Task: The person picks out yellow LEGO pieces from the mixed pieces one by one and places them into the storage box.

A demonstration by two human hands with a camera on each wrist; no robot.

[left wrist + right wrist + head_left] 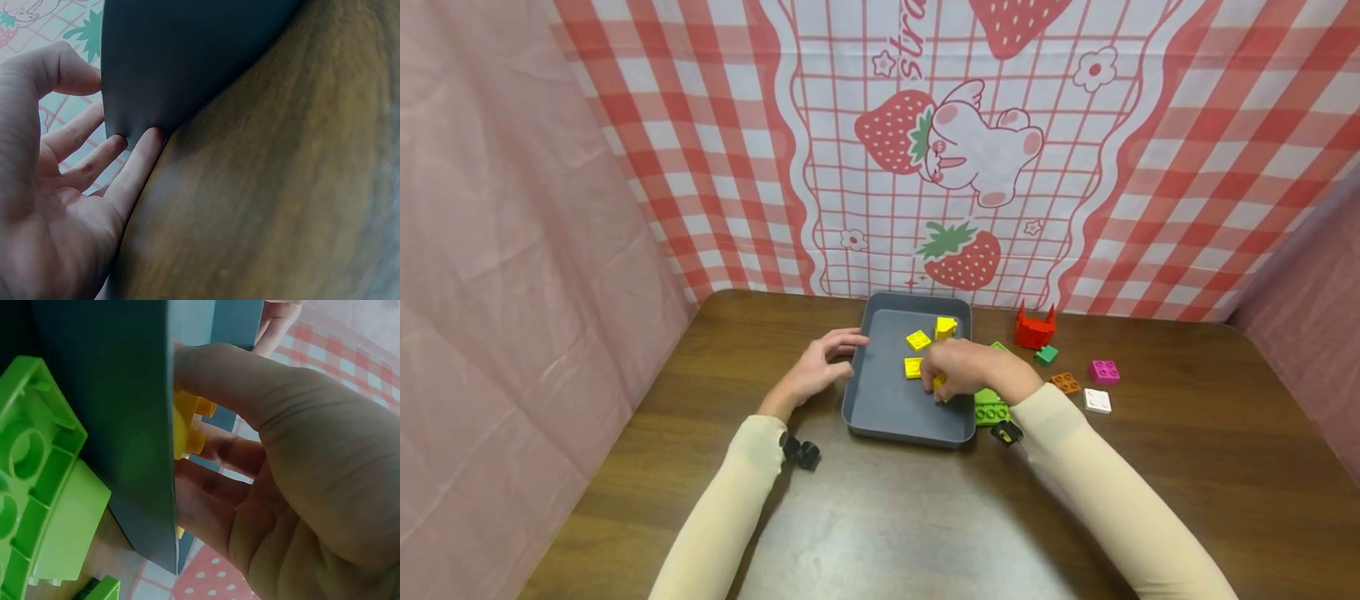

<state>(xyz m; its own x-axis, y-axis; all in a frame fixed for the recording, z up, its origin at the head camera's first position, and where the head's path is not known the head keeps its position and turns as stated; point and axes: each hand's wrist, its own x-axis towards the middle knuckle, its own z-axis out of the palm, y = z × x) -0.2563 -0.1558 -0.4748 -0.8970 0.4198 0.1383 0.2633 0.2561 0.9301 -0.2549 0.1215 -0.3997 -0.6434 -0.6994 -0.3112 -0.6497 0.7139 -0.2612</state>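
Note:
A dark grey rectangular tray (883, 400) lies on the wooden table. My left hand (811, 369) is at its left wall, fingers fairly straight; in the left wrist view the fingertips (150, 139) touch the tray's outer side. My right hand (964, 367) reaches over the right wall and pinches a yellow toy building brick (182, 425) between thumb and fingers, its studs showing in the right wrist view. Inside the tray are a flat yellow brick (917, 339), another flat yellow brick (913, 367) partly beside the fingers, and a taller yellow block (945, 327).
Right of the tray, partly under my right forearm, lies a light green brick (992, 410). Beyond it are a red turret-like piece (1035, 328), a dark green brick (1047, 355), a brown brick (1065, 382), a pink brick (1104, 371) and a white brick (1097, 401). A strawberry-print cloth (820, 125) hangs behind.

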